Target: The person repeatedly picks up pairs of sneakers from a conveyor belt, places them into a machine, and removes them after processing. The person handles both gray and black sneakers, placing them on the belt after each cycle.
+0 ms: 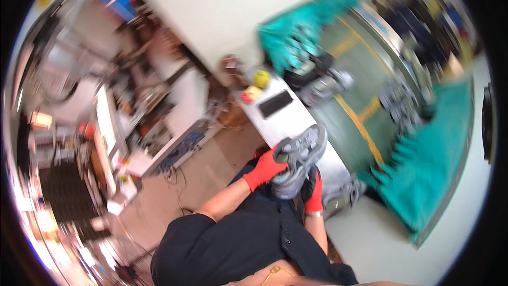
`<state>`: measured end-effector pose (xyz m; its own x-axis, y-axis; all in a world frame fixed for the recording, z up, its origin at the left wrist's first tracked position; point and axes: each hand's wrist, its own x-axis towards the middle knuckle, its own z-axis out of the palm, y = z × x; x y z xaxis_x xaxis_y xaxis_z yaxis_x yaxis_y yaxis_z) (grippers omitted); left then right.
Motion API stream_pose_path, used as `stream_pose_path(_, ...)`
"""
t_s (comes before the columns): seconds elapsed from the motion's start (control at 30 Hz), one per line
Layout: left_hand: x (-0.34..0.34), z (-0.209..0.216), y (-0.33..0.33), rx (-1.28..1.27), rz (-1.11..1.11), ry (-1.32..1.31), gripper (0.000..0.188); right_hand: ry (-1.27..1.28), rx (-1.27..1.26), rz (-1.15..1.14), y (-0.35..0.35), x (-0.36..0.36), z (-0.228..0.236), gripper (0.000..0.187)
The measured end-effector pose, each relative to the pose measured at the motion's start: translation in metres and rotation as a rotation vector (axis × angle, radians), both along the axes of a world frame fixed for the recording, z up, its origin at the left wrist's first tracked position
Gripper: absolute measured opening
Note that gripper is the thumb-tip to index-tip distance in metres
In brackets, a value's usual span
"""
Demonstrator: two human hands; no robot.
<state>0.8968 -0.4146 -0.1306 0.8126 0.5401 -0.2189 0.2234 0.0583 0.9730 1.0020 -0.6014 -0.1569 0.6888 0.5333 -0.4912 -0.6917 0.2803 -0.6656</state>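
A grey sneaker (pixel 300 172) is held in front of my body, close to the edge of the white ledge. My left hand (pixel 267 169), in a red glove with a dark palm side, grips the shoe around its collar. Against the shoe's other side presses my right hand (pixel 313 193), in a red and black glove; its fingers are partly hidden. Just right of that hand another grey-green sneaker (pixel 341 197) sits at the belt's near end.
A green conveyor belt (pixel 344 122) with yellow lines carries further grey shoes (pixel 399 100) between teal fringed curtains (pixel 431 164). On the white ledge (pixel 296 123) lie a dark flat rectangular object (pixel 275 104) and a yellow round item (pixel 261 78). Blurred workbenches (pixel 180 98) stand to the left.
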Motion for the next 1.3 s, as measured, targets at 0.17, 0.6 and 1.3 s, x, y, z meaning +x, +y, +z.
stream_pose_path(0.17, -0.116, 0.098, 0.018, -0.020, 0.336, -0.213, 0.087, -1.085, -0.203, 0.695, 0.046, -0.028, 0.111, 0.050)
stream_pose_path(0.6, -0.444, 0.243, -0.040, 0.393, 1.265, -0.426, 0.093, -0.343, 0.512, 1.281, 0.191, -0.227, 0.220, 0.055)
stream_pose_path(1.3, -0.990, 0.133, 0.394, 0.332, 1.195, 0.071, 0.063, -0.526, 0.111, 1.124, 0.306, -0.567, 0.223, 0.047)
